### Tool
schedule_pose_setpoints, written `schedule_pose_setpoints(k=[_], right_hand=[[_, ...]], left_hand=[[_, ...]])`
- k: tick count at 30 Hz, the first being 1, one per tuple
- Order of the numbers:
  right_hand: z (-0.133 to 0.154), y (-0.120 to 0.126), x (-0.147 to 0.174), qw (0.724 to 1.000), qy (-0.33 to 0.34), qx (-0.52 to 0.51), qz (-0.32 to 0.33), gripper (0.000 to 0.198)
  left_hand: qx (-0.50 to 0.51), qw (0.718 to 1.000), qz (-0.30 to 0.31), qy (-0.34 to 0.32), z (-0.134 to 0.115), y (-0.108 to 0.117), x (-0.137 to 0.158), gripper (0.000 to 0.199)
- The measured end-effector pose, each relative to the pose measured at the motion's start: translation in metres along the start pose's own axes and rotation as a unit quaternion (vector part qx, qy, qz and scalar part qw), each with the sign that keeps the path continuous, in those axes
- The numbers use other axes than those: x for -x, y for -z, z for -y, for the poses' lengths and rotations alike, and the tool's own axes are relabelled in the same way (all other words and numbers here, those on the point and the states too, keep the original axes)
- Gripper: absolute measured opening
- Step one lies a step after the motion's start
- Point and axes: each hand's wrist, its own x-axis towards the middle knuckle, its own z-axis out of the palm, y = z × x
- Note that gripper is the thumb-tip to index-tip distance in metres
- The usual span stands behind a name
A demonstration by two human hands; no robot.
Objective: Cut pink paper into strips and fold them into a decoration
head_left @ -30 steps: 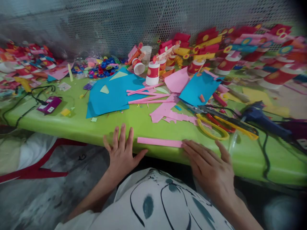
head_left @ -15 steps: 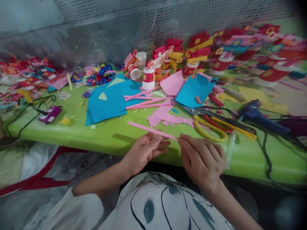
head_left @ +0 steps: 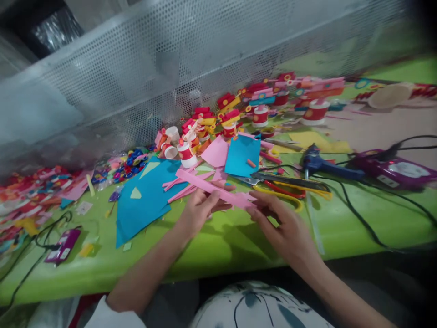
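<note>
Between my two hands, slightly above the green table, a pink paper strip (head_left: 195, 181) runs from upper left to lower right. It looks wide, with a ragged right end. My left hand (head_left: 196, 212) pinches it near the middle between thumb and fingers. At the right end my right hand (head_left: 285, 225) grips its edge with thumb and fingertips. Beyond the strip, several narrow pink strips (head_left: 178, 195) lie partly over blue sheets (head_left: 141, 207). Just past my right hand rest yellow-handled scissors (head_left: 294, 203), next to a black and yellow cutter-like tool (head_left: 297, 180).
Red-banded white cups (head_left: 186, 154) with paper rolls line the back by a perforated metal panel (head_left: 136, 91). A blue glue gun (head_left: 327, 167) and purple box (head_left: 396, 171) with black cables lie right. Another purple box (head_left: 63, 246) lies left, near colourful piled pieces (head_left: 37, 191).
The thin strip held before has given way to a wider pink piece with a ragged end, held in both hands. The hands are raised slightly, and the view has tilted and shifted right.
</note>
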Motion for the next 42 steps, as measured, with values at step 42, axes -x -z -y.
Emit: schedule_pose_setpoints(k=[42], right_hand=[[-0.005, -0.032, -0.031, 0.942, -0.196, -0.164, 0.216, 0.041]], left_hand=[[0.003, 0.948, -0.293, -0.127, -0.020, 0.041, -0.024, 0.034]])
